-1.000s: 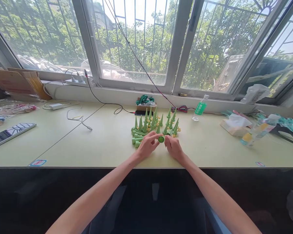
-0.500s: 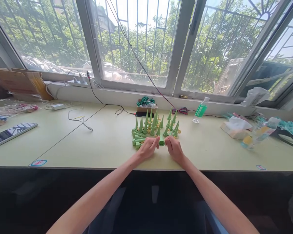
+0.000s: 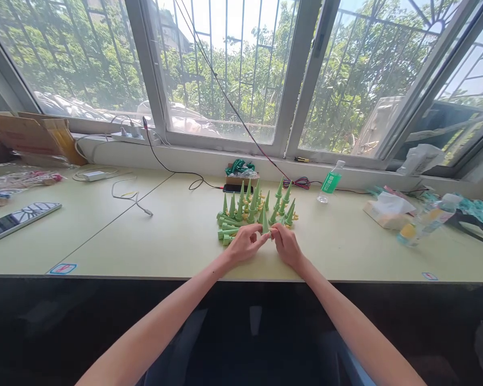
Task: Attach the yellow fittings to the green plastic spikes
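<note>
My left hand point(image 3: 245, 244) and my right hand point(image 3: 286, 244) meet over the pale table point(image 3: 173, 236), fingers pinched on one green cone spike point(image 3: 264, 220) that stands point up between them. Just behind it stands a cluster of several upright green cone spikes point(image 3: 257, 202) with small yellow parts at their bases. Several more green spikes lie flat in a pile point(image 3: 226, 228) left of my left hand.
A small box with green items point(image 3: 241, 172) and a dark phone sit behind the cluster. A water bottle point(image 3: 329, 183) lies to the right, then tissues and bags point(image 3: 390, 206). Cables point(image 3: 132, 195) and a patterned keyboard-like slab point(image 3: 18, 221) lie to the left; windows behind.
The green piece between my fingers has been turned from showing its round open base towards me to standing point up. Both hands stayed in place.
</note>
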The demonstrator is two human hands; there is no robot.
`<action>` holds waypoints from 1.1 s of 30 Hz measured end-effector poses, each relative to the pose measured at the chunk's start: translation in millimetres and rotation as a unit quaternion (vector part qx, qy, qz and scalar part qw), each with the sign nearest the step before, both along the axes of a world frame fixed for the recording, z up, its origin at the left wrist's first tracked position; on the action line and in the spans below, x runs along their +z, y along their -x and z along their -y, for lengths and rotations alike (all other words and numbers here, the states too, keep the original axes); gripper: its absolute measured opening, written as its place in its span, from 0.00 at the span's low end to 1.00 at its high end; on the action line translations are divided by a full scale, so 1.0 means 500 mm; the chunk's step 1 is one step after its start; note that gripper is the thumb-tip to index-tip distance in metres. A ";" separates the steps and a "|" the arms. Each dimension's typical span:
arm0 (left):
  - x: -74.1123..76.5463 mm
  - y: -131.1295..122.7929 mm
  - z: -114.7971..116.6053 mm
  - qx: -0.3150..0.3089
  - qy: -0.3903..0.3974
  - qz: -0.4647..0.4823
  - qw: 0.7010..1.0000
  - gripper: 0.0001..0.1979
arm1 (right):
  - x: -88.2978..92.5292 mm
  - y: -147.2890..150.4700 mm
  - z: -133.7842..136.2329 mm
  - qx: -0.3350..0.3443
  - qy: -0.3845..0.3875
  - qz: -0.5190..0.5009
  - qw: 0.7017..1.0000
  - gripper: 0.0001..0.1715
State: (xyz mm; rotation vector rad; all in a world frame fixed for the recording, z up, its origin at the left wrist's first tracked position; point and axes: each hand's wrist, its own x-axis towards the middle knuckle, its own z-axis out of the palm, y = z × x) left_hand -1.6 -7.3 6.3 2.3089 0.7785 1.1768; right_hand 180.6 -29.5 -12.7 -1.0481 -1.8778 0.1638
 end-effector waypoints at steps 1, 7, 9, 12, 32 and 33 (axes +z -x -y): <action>-0.001 0.000 0.000 -0.001 -0.006 -0.001 1.000 0.16 | -0.001 0.000 -0.001 -0.003 0.001 0.000 1.000 0.18; -0.006 -0.002 -0.002 -0.034 -0.031 0.002 0.999 0.10 | -0.011 0.000 -0.005 -0.029 0.003 0.006 1.000 0.22; -0.008 -0.002 -0.003 -0.044 -0.021 0.005 0.999 0.09 | -0.013 -0.001 -0.006 -0.033 -0.003 0.010 0.999 0.22; -0.011 -0.003 -0.005 -0.038 -0.010 0.006 0.999 0.10 | -0.014 -0.001 -0.008 -0.037 -0.002 0.012 0.999 0.22; -0.009 -0.008 -0.007 0.031 0.012 0.014 0.999 0.13 | -0.005 0.001 -0.005 -0.059 -0.044 -0.020 0.997 0.21; -0.009 -0.008 -0.008 0.034 0.015 0.019 0.999 0.13 | -0.004 0.001 -0.005 -0.061 -0.048 -0.026 0.997 0.21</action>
